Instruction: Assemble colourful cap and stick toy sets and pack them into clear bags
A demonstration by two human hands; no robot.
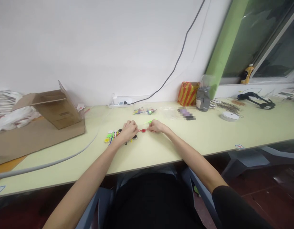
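Observation:
A small red disc-shaped piece (143, 130) with thin ends shows just above the table between my two hands. My left hand (129, 129) is closed, its fingertips at the left end of the piece. At the right end, the fingers of my right hand (157, 127) are pinched together. Under and beside my left hand lies a pile of small coloured plastic parts (109, 135), round ones and thin sticks in white, yellow, green and black; my hand and forearm hide some of it. A bright green piece (150, 121) lies just behind my right hand.
Behind my hands are a clear bag of coloured parts (145, 111) and a power strip (120, 102). A cardboard box (58, 108) and grey hose (66, 160) are left. A striped bag (185, 93), grey container (202, 99) and white roll (229, 116) stand right.

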